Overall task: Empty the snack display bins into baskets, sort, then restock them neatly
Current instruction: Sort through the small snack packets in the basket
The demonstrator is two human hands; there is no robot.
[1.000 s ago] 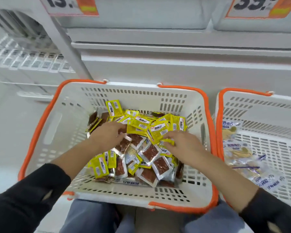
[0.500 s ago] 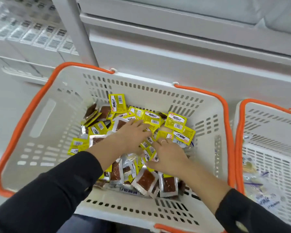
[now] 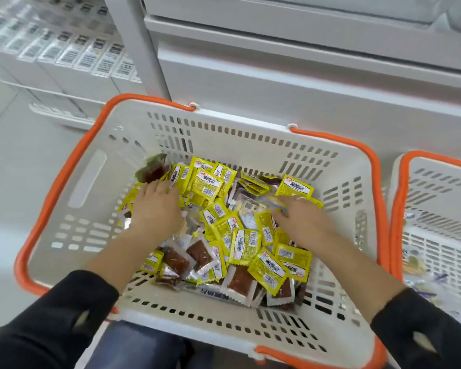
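Down in the basket, hands first:
Left hand [image 3: 155,206]: palm down on the left side of the packet heap, fingers straight and spread over yellow packets; nothing is gripped.
Right hand [image 3: 301,219]: palm down on the right side of the heap, fingers reaching toward a pale packet with a purple stripe [image 3: 253,206] in the middle; whether they pinch it cannot be told.
Spacing: both hands lie well apart, with the middle of the heap bare between them.
Sleeves: dark, pushed up the forearms.
Yellow packets [image 3: 244,245]: small flat sachets with white barcode labels, lying at all angles, most toward the far and right parts of the heap.
Brown packets [image 3: 201,255]: clear sachets with reddish-brown filling, mostly along the near edge, and one dark one at the far left corner.
White basket [image 3: 240,137]: slotted plastic walls, orange handles folded down on the rim; it holds the whole heap.
Second basket [image 3: 437,198]: same kind, just beside it on the right, holding pale snack bags.
Shelving [image 3: 290,75]: white, behind both baskets.
Change since half a second ago: then the hands lay close together over the centre; now they have spread to either side, and the pale packet shows.
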